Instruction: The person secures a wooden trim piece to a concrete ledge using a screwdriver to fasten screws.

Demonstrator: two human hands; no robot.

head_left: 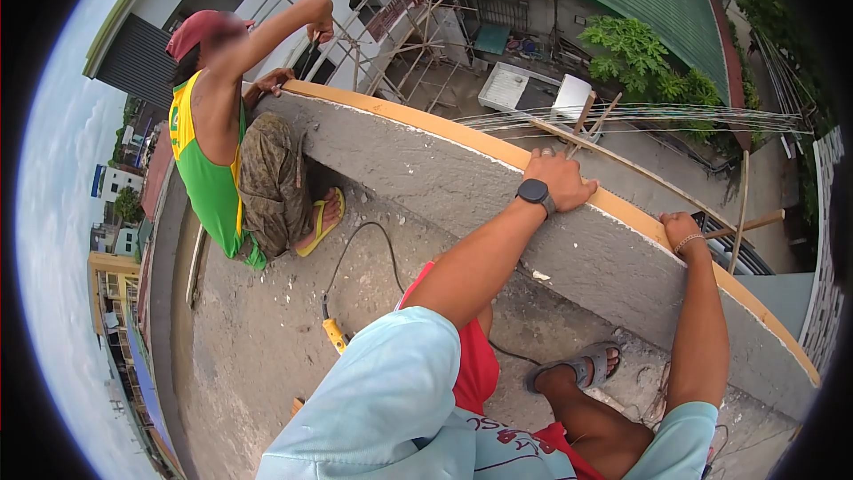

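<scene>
A long wooden board (640, 220) runs along the outer top edge of a rough grey concrete parapet (426, 164). My left hand (560, 180), with a dark watch on the wrist, grips the board near its middle, fingers over the far side. Farther right, my right hand (682, 233), wearing a bracelet, is closed on the same board. Fingertips of both hands are partly hidden behind it. At the board's far left end, a co-worker (209, 142) in a green and yellow top crouches, one hand on the board and the other raised with a dark tool.
A yellow power tool (335, 335) lies on the concrete floor (258, 347), its black cord (388, 244) looping toward the parapet. Beyond the parapet is a drop to ground level, with wires (657, 117), bamboo scaffolding (426, 44) and a white truck (520, 89) below. Debris lies near my sandal (577, 369).
</scene>
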